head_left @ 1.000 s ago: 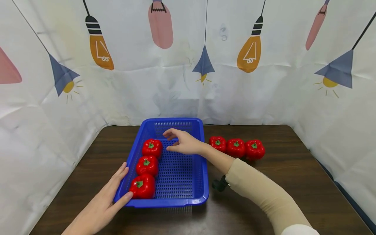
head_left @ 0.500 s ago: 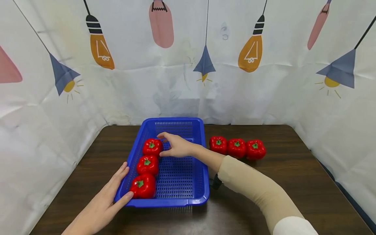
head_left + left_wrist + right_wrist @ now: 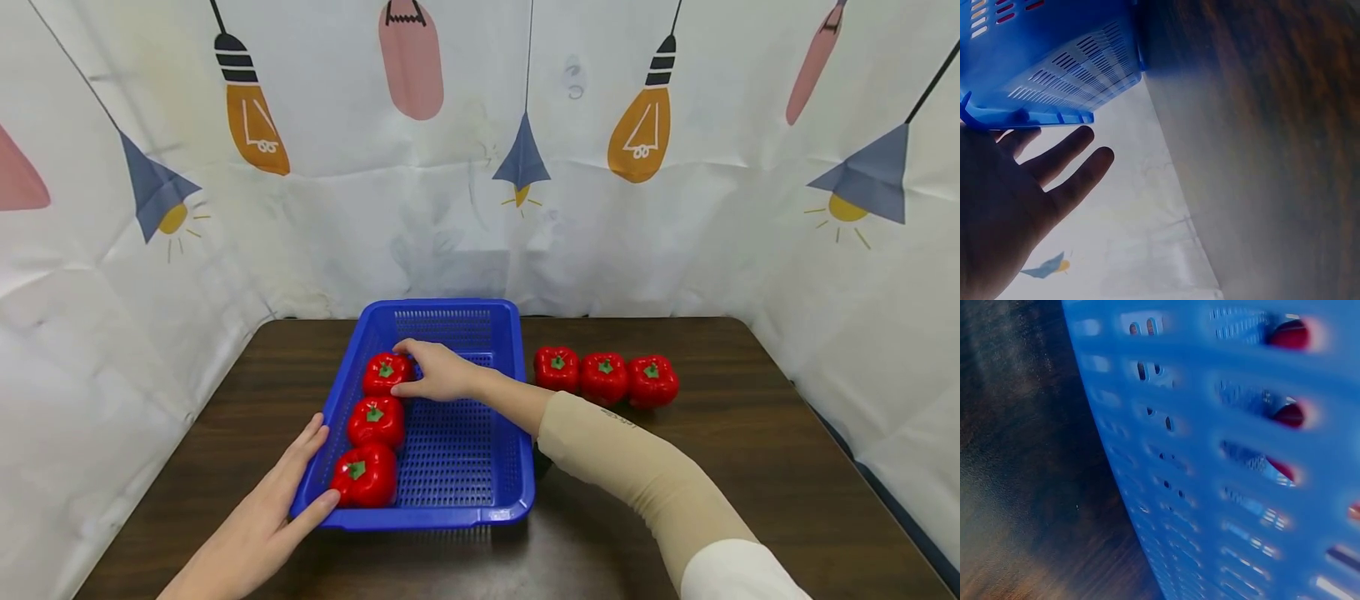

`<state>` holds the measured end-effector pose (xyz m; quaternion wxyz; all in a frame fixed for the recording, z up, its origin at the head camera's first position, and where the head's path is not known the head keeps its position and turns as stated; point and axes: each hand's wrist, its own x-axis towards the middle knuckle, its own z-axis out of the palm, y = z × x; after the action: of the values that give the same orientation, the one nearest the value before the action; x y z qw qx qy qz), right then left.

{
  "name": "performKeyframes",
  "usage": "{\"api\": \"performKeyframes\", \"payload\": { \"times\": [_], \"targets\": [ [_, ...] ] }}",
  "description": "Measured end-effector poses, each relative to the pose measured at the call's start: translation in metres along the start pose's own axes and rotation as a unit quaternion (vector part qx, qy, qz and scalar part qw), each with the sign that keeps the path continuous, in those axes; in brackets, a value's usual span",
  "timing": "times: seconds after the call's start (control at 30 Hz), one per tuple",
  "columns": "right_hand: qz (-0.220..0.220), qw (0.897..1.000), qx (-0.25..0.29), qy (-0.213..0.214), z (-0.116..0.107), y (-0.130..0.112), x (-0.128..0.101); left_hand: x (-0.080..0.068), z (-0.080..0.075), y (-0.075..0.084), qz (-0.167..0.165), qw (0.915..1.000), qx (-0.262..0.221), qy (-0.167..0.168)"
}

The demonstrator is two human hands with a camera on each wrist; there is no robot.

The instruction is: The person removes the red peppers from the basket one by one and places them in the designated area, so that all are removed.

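A blue slotted basket (image 3: 450, 450) stands on a dark wooden table (image 3: 712, 433). Three red toy peppers lie in a row along its left side. My right hand (image 3: 408, 368) reaches into the basket and grips the far pepper (image 3: 382, 375), forefinger behind it and thumb on its near side. The middle pepper (image 3: 375, 422) and near pepper (image 3: 364, 477) lie untouched. My left hand (image 3: 300, 475) rests flat against the basket's front left corner with straight fingers. In the left wrist view that hand (image 3: 1022, 181) is spread below the basket rim (image 3: 1054, 81). The right wrist view holds only the blurred basket wall (image 3: 1222, 456).
Three more red peppers (image 3: 603, 377) stand in a row on the table just right of the basket. White curtains printed with lamps (image 3: 637, 142) close off the back and both sides. Bare tabletop lies at the front right.
My right hand has moved left across the basket and its fingers have closed round the far pepper. The left hand and the basket have stayed put.
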<state>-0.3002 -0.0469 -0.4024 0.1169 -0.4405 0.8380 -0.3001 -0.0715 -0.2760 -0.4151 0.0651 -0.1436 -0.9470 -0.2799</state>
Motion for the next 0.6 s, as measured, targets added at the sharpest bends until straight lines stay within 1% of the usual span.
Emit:
{"api": "performKeyframes", "payload": {
  "times": [0.23,0.4,0.6],
  "targets": [
    [0.005,1.0,-0.018,0.01,0.0003,-0.0022,0.0005,0.0003,-0.0008,-0.0001,-0.003,1.0,0.008,-0.002],
    [0.018,0.999,-0.029,0.028,0.0003,-0.0018,0.0001,0.0013,-0.0004,0.0006,-0.01,0.9999,0.012,-0.008],
    [0.028,0.999,-0.021,0.041,0.0003,0.0016,-0.0002,0.0002,0.0021,-0.0006,0.008,0.9999,-0.001,0.009]
  ]
}}
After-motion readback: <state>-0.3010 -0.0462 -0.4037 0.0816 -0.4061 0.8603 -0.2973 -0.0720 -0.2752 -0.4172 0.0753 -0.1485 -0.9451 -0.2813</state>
